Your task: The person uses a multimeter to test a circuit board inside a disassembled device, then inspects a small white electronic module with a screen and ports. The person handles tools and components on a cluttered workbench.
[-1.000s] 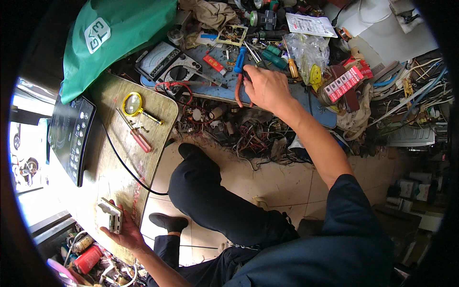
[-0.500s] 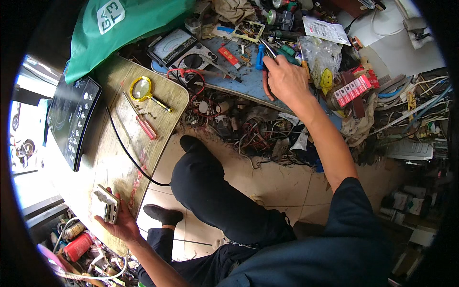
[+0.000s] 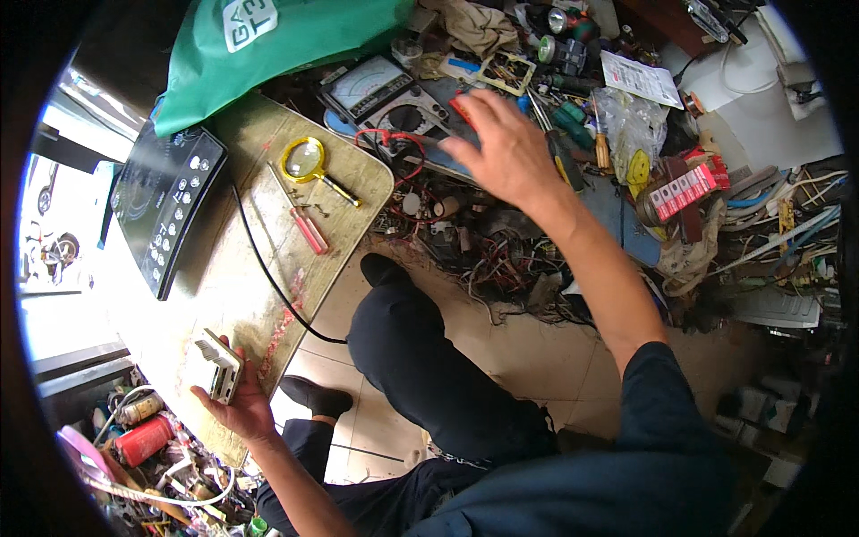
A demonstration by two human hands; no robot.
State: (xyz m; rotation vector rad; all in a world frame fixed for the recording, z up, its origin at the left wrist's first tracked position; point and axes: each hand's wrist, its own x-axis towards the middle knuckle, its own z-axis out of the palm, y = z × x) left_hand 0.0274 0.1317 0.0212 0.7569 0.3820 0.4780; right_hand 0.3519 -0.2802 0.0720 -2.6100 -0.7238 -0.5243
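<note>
My left hand [image 3: 248,410], low on the left, grips a small circuit board [image 3: 234,371] with a finned metal heat sink [image 3: 215,349] by its edges, over the near side of the wooden table. My right hand [image 3: 512,159] is over the blue bench [image 3: 617,210], fingers apart, and nothing shows in it. Partly behind its fingers is a small red box [image 3: 461,109]. Just left of them stands an analog multimeter [image 3: 380,94] with a red test lead [image 3: 385,137]. Beside the wrist lies a tool with a black and yellow handle [image 3: 565,161].
On the wooden table [image 3: 242,143] lie a yellow magnifying glass [image 3: 304,159], a red-handled screwdriver [image 3: 309,231], screws and a black induction cooktop [image 3: 165,206]. A green bag [image 3: 304,40] covers the far corner. Tangled wires [image 3: 510,246] fill the space under the bench.
My right hand has moved left from the tools toward the multimeter, and its curled fingers have spread. My left hand still holds the circuit board. The whole view has shifted slightly.
</note>
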